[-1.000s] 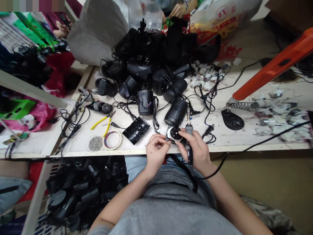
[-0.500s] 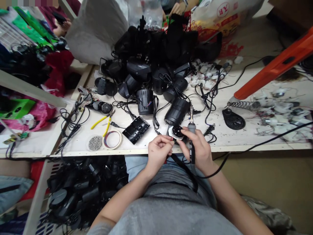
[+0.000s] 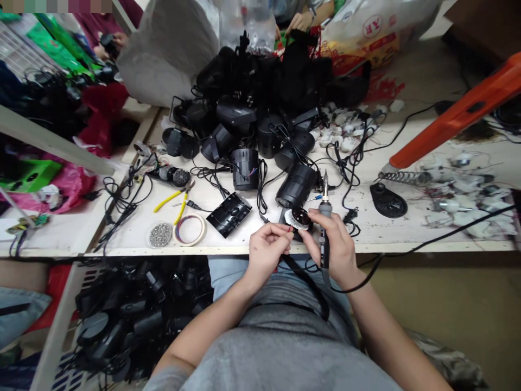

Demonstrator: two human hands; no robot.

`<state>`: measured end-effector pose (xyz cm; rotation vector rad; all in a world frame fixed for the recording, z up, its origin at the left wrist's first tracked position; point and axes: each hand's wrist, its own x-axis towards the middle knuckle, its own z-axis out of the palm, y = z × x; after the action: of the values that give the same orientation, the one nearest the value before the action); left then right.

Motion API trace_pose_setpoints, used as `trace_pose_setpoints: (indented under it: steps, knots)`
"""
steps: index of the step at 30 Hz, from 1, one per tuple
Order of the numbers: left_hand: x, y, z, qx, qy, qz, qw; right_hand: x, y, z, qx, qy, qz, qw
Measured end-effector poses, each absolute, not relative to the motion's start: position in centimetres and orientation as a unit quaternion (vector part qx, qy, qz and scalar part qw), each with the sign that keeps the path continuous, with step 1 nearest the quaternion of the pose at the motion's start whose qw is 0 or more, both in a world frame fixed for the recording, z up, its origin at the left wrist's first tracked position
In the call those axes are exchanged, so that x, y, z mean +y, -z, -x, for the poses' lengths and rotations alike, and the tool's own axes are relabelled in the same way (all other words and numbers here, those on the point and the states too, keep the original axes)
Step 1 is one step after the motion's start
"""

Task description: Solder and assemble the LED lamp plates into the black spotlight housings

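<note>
My left hand (image 3: 266, 247) is closed in a pinch on a thin red wire (image 3: 290, 229) at the near table edge. Just beyond the fingertips is a small round part (image 3: 296, 219), white with a black disc on one side. My right hand (image 3: 341, 250) is wrapped around a soldering iron (image 3: 324, 210), whose metal tip points up and away from me. The right forefinger and thumb reach to the edge of the round part; whether they grip it is unclear. Behind it lies a black cylindrical housing (image 3: 296, 184).
Yellow-handled pliers (image 3: 169, 201), a tape roll (image 3: 190, 229), a dish of small metal pieces (image 3: 160, 234) and a black cover (image 3: 229, 214) lie left. Black housings pile up behind. To the right are an orange bar (image 3: 451, 114), a coiled spring (image 3: 405, 177) and white motor parts (image 3: 468, 203).
The view has shifted slightly. The soldering iron has tilted a little to the right, away from the round part. Both hands keep their grips.
</note>
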<state>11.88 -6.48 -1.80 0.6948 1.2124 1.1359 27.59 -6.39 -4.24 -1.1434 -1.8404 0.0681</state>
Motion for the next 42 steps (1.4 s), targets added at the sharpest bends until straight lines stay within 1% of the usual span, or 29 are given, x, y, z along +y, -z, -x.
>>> trace_pose_setpoints:
  steps: [17, 21, 27, 34, 42]
  knots:
    - [-6.5, 1.9, -12.1, 0.502, -0.490, -0.308, 0.643, -6.5, 4.3, -27.8, -0.746, -0.014, 0.474, 0.467]
    - [-6.5, 1.9, -12.2, 0.499, -0.492, -0.302, 0.646, -6.5, 4.2, -27.8, -0.753, -0.007, 0.473, 0.457]
    - [-6.7, 2.5, -12.2, 0.519, -0.509, -0.303, 0.617, -6.6, 4.2, -27.5, -0.771, 0.007, 0.460, 0.442]
    - [-6.8, 3.1, -12.1, 0.534, -0.515, -0.302, 0.599, -6.9, 4.5, -27.3, -0.792, 0.037, 0.455, 0.404]
    - [-6.8, 3.2, -12.2, 0.546, -0.515, -0.308, 0.585, -7.4, 4.0, -27.8, -0.797, 0.042, 0.452, 0.399]
